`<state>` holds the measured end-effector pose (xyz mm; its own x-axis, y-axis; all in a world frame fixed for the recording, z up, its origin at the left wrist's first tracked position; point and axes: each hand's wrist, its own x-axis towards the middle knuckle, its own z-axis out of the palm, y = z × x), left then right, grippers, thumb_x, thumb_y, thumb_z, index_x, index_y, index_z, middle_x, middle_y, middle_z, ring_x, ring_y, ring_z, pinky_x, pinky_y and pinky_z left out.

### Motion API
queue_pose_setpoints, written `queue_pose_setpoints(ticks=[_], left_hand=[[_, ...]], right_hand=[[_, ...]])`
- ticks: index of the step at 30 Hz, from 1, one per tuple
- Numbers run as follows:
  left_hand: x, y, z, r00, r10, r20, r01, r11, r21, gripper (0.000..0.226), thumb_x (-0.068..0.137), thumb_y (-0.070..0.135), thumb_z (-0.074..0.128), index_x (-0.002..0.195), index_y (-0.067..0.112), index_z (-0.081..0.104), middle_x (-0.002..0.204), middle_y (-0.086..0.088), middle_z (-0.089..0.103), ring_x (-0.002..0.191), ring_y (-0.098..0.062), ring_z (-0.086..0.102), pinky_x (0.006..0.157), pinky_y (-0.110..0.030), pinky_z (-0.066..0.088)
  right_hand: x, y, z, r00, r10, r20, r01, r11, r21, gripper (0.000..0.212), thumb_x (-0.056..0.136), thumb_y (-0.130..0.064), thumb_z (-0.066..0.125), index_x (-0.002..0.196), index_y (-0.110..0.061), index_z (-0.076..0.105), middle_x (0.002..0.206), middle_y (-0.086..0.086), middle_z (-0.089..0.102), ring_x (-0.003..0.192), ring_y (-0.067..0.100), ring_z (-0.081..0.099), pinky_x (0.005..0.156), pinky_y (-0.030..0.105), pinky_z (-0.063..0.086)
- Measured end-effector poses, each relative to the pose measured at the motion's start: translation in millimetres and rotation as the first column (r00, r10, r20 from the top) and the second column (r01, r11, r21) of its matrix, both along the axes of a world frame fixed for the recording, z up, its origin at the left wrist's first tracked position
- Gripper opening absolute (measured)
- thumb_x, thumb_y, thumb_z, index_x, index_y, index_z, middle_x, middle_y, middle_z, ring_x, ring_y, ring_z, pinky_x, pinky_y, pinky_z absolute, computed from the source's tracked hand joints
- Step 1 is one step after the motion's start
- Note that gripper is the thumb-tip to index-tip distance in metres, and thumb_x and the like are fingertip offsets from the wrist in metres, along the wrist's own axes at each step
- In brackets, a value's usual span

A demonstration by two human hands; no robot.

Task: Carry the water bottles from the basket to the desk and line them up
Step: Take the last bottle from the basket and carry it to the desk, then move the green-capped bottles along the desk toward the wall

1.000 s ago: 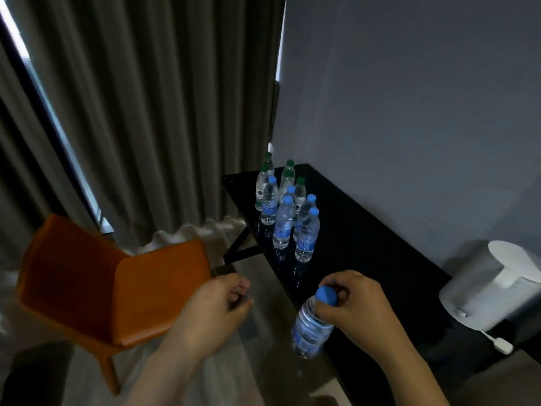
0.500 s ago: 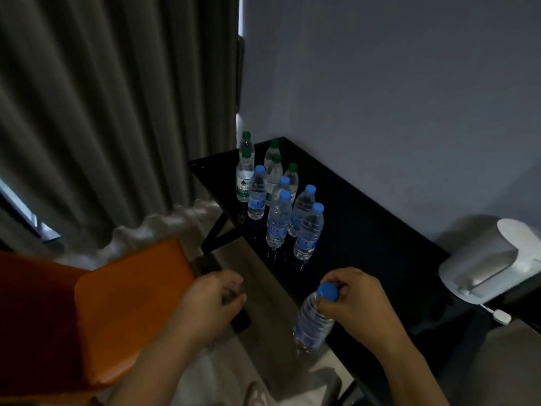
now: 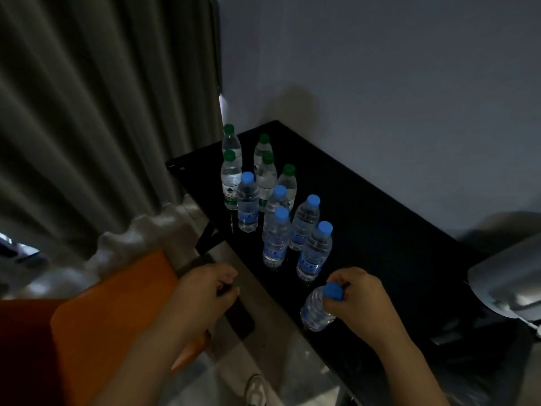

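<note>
The grey curtain (image 3: 87, 127) hangs beyond the left end of the black desk (image 3: 395, 235). An orange chair (image 3: 96, 332) sits off the desk's front edge, and a blurred white appliance (image 3: 503, 276) stands at the desk's right end. Toward the desk's left end we see five green-capped bottles (image 3: 231, 177) clustered upright, and five blue-capped bottles (image 3: 275, 238) upright nearer the desk's middle. Our right hand (image 3: 366, 300) curls round the blue cap of a sixth water bottle (image 3: 316, 313), tilted at the desk's front edge; we cannot tell whether it touches the desk. Our left hand (image 3: 202, 291), off that front edge, is loosely curled, with nothing visible in it.
</note>
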<state>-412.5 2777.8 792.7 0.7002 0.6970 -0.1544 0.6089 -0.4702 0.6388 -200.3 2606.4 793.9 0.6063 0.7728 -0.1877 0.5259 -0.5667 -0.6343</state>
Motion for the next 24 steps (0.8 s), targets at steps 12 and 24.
queue_pose_setpoints(ticks=[12,24], left_hand=[[57.7,52.0,-26.7,0.989,-0.122,-0.084,0.114,0.989,-0.099,0.03,0.086,0.023,0.066,0.116,0.019,0.062,0.107,0.003,0.067,0.097,-0.01,0.061,0.089,-0.029,0.05],[84.2,92.2,-36.9,0.963,-0.252,-0.099,0.23,0.953,-0.196,0.033,0.086,0.022,0.066,0.119,0.018,0.06,0.108,0.002,0.065,0.099,-0.009,0.061,0.092,-0.031,0.051]], right_hand=[[42.6,29.8,-30.2,0.997,-0.074,0.011,0.075,0.99,-0.116,0.023,0.069,-0.013,0.077,0.081,-0.025,0.062,0.089,-0.009,0.055,0.074,0.005,0.056,0.061,0.018,0.043],[35.0,41.4,-47.0,0.979,-0.187,0.076,0.2,0.954,-0.223,0.021,0.073,-0.022,0.074,0.091,-0.027,0.063,0.094,-0.007,0.053,0.075,0.005,0.053,0.059,0.013,0.036]])
